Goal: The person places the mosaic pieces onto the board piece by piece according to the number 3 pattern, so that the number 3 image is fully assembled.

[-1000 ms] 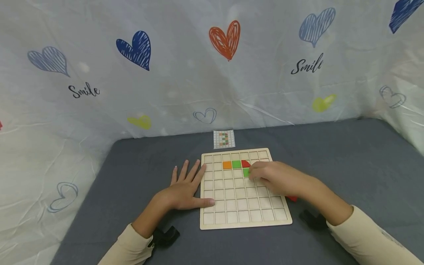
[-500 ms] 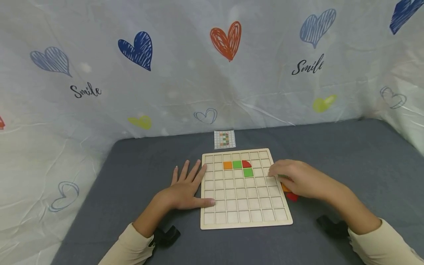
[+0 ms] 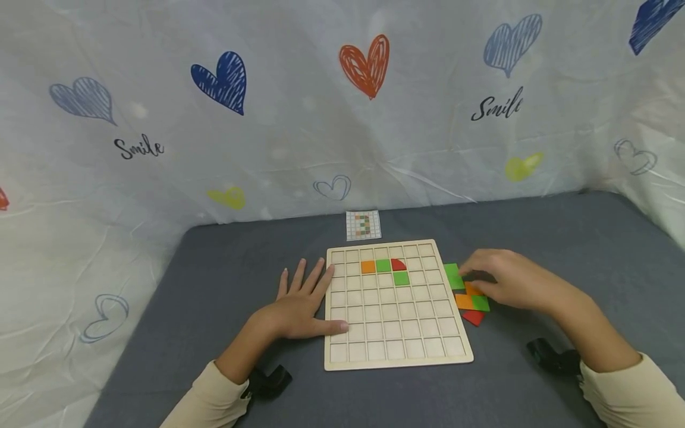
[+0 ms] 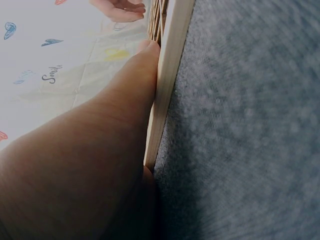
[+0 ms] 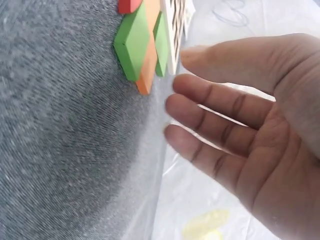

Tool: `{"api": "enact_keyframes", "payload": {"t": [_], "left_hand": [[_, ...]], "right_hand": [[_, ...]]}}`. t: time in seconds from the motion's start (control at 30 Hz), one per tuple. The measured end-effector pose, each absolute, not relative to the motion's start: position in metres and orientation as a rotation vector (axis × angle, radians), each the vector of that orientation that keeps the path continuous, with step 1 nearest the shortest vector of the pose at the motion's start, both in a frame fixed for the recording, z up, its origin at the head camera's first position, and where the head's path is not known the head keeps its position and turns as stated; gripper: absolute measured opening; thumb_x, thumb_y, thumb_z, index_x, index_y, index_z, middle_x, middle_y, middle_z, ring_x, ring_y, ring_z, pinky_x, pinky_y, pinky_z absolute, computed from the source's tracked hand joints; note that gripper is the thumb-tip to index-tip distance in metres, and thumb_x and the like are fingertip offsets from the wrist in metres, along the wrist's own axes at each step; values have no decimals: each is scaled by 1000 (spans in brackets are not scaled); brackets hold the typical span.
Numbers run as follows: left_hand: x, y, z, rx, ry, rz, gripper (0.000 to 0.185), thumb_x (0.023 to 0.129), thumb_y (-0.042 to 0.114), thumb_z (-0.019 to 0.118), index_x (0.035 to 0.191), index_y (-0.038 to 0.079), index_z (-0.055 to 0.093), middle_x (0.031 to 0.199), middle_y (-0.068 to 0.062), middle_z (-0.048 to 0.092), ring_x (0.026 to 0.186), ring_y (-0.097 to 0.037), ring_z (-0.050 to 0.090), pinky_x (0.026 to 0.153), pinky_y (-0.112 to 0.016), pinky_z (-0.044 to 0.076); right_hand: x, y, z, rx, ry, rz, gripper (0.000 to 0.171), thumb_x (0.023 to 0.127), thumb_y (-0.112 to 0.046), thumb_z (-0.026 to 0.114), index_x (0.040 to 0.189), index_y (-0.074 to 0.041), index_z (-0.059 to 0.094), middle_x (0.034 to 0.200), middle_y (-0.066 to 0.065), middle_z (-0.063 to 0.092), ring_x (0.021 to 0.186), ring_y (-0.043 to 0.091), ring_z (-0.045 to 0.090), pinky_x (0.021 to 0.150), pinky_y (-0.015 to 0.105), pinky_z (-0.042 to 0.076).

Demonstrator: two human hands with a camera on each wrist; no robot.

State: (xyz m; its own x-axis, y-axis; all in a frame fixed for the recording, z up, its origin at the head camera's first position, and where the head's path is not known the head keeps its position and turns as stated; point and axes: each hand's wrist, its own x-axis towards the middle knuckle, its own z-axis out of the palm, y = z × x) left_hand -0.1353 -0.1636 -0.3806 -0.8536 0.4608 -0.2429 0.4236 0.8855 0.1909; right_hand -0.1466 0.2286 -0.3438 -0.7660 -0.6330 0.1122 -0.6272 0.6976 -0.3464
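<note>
The right hand (image 3: 511, 278) had just drawn back from the grid board (image 3: 395, 348), leaving a green square (image 3: 401, 278) seated below a red piece (image 3: 398, 265). Its grip, loosely parted, held nothing beside the loose pieces (image 3: 464, 301) on the tabletop (image 3: 588, 267); work seemed to have shifted there. The left hand (image 3: 294, 315) lay spread, thumb on the board.

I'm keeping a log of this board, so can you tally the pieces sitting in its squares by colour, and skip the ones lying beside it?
Orange piece: 1
Green pieces: 2
Red piece: 1
Total in the squares of the board: 4
</note>
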Motion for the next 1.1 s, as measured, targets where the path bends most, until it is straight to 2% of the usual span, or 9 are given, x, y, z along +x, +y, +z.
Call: {"api": "enact_keyframes", "payload": {"t": [0.17, 0.47, 1.1], "left_hand": [[-135, -164, -381, 652, 2765, 182, 107, 67, 84, 36, 145, 25, -8, 150, -3, -14, 132, -33, -18, 98, -59, -10], [-133, -162, -378, 661, 2770, 166, 107, 66, 86, 31, 145, 25, -9, 149, -3, -13, 132, -33, -17, 99, -59, -9], [-133, -162, -377, 669, 2776, 175, 107, 67, 85, 32, 145, 25, -8, 150, -3, -12, 132, -33, -16, 98, -60, -8]], "right_hand": [[-146, 233, -343, -1082, 2851, -562, 21, 74, -10, 74, 89, -22, 67, 91, -11, 58, 80, 8, 54, 67, 30, 47], [-144, 235, -341, -1091, 2805, -581, 22, 73, -7, 74, 87, -22, 66, 87, -11, 55, 72, 8, 48, 61, 25, 43], [-144, 230, -348, -1078, 2850, -530, 24, 72, -5, 73, 81, -25, 63, 84, -13, 53, 74, 8, 49, 63, 28, 44]]}}
